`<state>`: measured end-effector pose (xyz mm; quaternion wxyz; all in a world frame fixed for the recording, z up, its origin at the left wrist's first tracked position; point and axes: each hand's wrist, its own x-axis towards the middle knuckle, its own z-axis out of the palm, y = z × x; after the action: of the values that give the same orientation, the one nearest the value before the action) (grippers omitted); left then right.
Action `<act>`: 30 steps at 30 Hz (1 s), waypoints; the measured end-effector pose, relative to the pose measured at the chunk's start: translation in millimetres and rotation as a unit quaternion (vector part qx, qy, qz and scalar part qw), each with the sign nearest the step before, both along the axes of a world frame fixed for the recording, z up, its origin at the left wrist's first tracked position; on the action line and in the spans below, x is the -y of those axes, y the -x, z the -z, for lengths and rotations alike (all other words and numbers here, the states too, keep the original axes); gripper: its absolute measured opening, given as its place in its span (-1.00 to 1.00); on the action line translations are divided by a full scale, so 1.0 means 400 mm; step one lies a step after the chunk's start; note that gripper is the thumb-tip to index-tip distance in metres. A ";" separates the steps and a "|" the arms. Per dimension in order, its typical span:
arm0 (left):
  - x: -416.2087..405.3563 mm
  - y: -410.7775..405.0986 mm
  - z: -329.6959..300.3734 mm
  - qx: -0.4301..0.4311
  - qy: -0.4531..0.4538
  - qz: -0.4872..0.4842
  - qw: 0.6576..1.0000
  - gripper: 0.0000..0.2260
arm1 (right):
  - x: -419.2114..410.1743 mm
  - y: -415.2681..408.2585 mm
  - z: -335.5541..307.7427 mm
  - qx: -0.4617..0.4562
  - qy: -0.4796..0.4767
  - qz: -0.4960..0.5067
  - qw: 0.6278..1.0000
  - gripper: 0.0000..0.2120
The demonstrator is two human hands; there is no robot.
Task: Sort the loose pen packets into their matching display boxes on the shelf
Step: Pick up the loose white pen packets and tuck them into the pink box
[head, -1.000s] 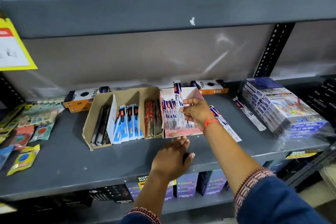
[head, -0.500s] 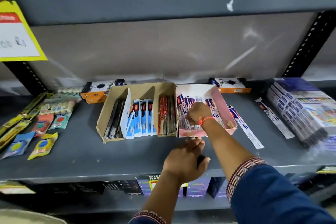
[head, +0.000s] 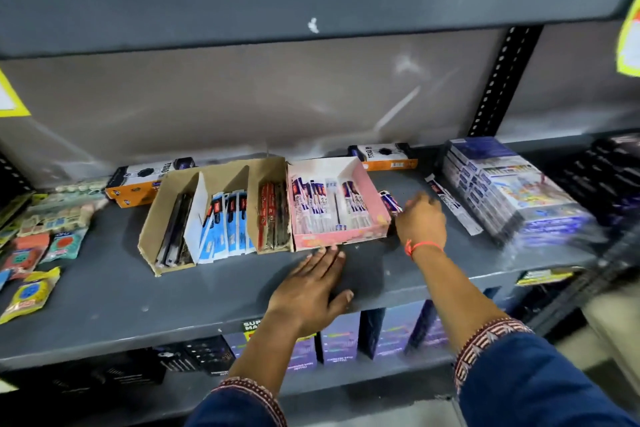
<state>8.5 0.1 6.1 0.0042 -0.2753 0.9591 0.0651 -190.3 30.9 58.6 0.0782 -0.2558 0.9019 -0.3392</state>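
A pink display box on the grey shelf holds white and blue pen packets. Left of it stands a brown cardboard box with dark, blue-white and red packets in its compartments. My right hand is just right of the pink box, fingers on a loose white and blue pen packet lying there; whether it grips the packet is hidden. A second loose packet lies further right. My left hand rests flat on the shelf in front of the pink box, fingers spread, holding nothing.
Orange-and-white boxes stand at the back. A stack of wrapped blue boxes sits at the right. Small coloured pouches lie at the left. An upper shelf hangs overhead; more boxes fill the lower shelf.
My right hand left the inside of the pink box and moved right to the loose packet beside it. My left hand stayed flat on the shelf.
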 end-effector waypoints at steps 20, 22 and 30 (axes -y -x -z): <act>0.003 -0.004 0.009 0.007 0.022 0.007 1.000 -0.17 | -0.064 0.091 0.010 0.409 0.184 -0.044 0.893 -0.72; 0.003 -0.004 0.011 0.003 0.015 0.006 1.000 -0.07 | -0.080 0.064 -0.013 0.448 0.230 -0.072 0.861 -0.73; 0.006 0.002 0.019 -0.014 0.017 -0.003 1.000 -0.11 | -0.141 -0.044 -0.045 0.463 0.208 -0.229 0.831 -0.81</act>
<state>7.7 -2.3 -1.6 -0.0139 -0.2776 0.9591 0.0530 -172.8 87.1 76.7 0.5068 -0.2783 0.5836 -0.5702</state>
